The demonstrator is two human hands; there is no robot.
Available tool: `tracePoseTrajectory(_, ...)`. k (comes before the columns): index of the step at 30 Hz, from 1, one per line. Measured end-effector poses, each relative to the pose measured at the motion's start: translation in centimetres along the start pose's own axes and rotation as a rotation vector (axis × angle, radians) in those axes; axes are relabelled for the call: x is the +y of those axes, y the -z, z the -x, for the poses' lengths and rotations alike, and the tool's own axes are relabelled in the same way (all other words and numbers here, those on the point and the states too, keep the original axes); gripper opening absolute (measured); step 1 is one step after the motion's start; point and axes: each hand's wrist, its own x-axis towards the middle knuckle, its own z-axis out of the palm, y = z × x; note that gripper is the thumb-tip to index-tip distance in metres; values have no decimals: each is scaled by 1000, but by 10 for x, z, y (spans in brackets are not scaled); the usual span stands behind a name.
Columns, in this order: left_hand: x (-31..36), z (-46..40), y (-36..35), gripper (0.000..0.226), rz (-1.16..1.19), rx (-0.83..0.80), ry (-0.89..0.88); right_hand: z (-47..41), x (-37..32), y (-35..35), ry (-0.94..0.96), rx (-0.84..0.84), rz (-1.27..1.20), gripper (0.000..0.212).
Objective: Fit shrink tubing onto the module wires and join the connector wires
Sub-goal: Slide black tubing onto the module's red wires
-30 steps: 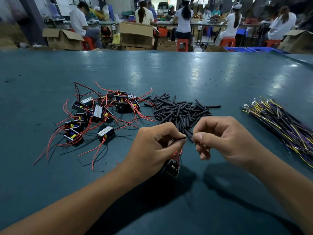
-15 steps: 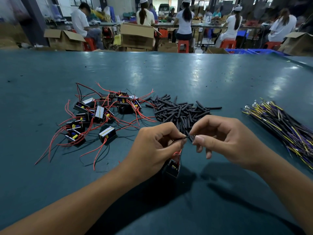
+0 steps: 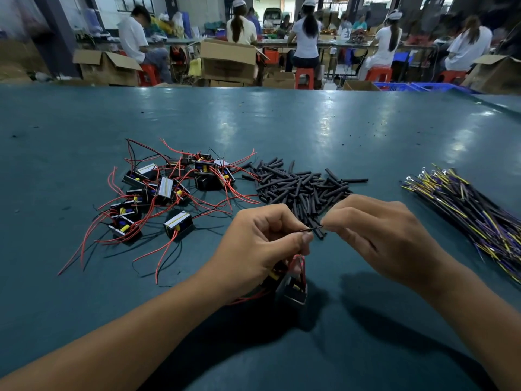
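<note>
Pinching a thin dark wire (image 3: 312, 228) between thumb and forefinger, the left hand (image 3: 259, 244) sits just below the middle of the view, its other fingers curled. A small black module (image 3: 293, 290) with red leads hangs under this hand at about 6 o'clock from it, close to the teal table (image 3: 282, 122); whether it touches the surface cannot be told. The right hand (image 3: 375, 235), at 3 o'clock from the left, pinches the wire's other end with fingertips drawn together; any tubing on the wire there is too small to make out. Behind the hands at 12 o'clock lies a heap of short black shrink tubing pieces (image 3: 298, 184). At 10 o'clock sits a cluster of black modules with red wires (image 3: 169, 190). At 3 o'clock, near the table's right edge, lies a bundle of yellow and purple connector wires (image 3: 468, 210).
</note>
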Motion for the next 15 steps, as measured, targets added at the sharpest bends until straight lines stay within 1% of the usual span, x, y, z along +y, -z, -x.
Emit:
tracePoseTrajectory(1, 1, 0, 0, 15, -8, 0, 1, 0, 0, 0, -10, -1, -8, 11)
tracePoseTrajectory(2, 1, 0, 0, 15, -24, 11, -3, 0, -2, 0, -64, -4, -78, 12)
tracePoseTrajectory(3, 1, 0, 1, 15, -56, 28, -10, -2, -6, 1, -175, -5, -210, 14)
tracePoseTrajectory(5, 2, 0, 2, 12, -159, 63, -36, -8, -15, 2, -526, 8, -585, 17)
tracePoseTrajectory(6, 2, 0, 3, 11, -206, 75, -53, -11, -18, 2, -702, 8, -750, 22)
tracePoseTrajectory(7, 2, 0, 3, 10, -239, 84, -71, -13, -20, 2, -849, -12, -866, 28)
tracePoseTrajectory(9, 3, 1, 3, 11, -281, 99, -97, -14, -23, 2, -1038, -99, -1021, 32)
tracePoseTrajectory(10, 3, 2, 3, 12, -300, 103, -107, -15, -25, 3, -1095, -138, -1086, 31)
tracePoseTrajectory(12, 4, 2, 2, 12, -324, 98, -121, -17, -27, 3, -1154, -162, -1186, 27)
tracePoseTrajectory(15, 4, 2, 2, 13, -326, 94, -127, -17, -25, 4, -1163, -149, -1245, 21)
